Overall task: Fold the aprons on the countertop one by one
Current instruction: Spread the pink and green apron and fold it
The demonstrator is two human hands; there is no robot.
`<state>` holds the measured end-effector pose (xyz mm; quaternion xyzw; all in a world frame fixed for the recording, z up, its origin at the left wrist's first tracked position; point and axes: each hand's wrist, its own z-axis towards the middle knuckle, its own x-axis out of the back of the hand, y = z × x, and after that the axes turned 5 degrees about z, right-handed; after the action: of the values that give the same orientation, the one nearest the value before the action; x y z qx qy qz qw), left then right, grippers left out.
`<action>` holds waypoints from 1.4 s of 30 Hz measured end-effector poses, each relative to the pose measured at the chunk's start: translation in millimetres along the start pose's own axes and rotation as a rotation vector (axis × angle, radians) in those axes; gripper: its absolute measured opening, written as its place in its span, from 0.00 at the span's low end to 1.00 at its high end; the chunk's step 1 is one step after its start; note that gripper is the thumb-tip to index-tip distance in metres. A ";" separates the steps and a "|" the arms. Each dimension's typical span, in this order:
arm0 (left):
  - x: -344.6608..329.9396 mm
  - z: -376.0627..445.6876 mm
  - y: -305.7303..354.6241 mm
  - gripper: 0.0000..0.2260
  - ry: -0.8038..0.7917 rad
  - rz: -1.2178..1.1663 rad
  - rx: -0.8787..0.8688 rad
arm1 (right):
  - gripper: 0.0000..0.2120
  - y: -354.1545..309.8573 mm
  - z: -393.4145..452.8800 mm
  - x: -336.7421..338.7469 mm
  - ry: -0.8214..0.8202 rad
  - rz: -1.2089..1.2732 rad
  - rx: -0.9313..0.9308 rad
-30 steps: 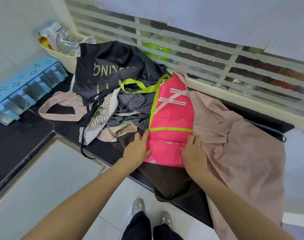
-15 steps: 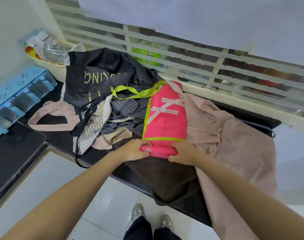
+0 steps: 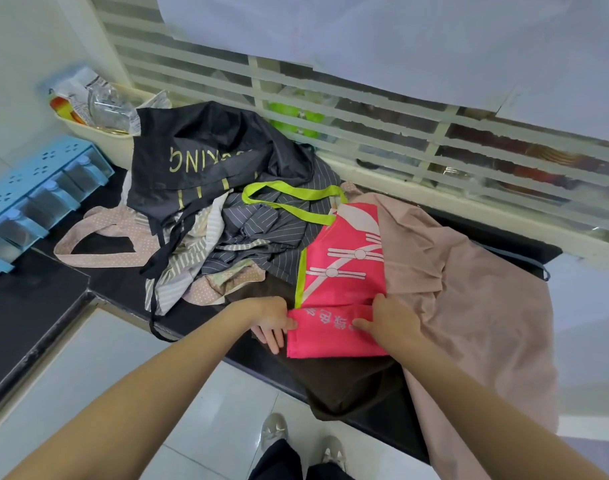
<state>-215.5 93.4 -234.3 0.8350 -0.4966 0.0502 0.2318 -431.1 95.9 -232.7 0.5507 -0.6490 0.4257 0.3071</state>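
Pink apron (image 3: pixel 344 271) lies between left hand (image 3: pixel 273 318) and right hand (image 3: pixel 391 318).

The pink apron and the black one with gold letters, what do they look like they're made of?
Pink apron: likely stiff non-woven or coated fabric, matte; it holds flat panels and crisp folds. Black apron: probably thin synthetic like nylon, with a slight sheen and soft crumples.

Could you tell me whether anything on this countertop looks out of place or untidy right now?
Yes. The dusty-pink cloth and the dark brown cloth beneath the bright pink apron both hang over the black countertop's front edge toward the floor. Behind, several aprons lie in a tangled heap, unfolded.
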 end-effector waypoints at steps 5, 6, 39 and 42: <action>28.7 2.3 11.1 0.14 0.405 -0.036 -0.107 | 0.27 -11.7 9.0 24.3 0.055 -0.069 0.022; 35.0 6.0 11.6 0.14 0.476 -0.135 -0.176 | 0.26 -12.3 15.9 33.0 0.091 -0.040 0.040; 56.7 42.8 37.7 0.10 0.507 -0.642 -0.189 | 0.13 -30.0 58.9 66.7 -0.183 -0.094 0.663; 53.6 43.0 33.4 0.09 0.585 -0.639 -0.217 | 0.13 -13.1 55.5 24.9 -0.161 -0.368 0.656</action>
<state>-223.4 18.1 -244.4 0.8681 -0.1295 0.1576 0.4526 -419.5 34.7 -233.3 0.7586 -0.3909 0.5038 0.1338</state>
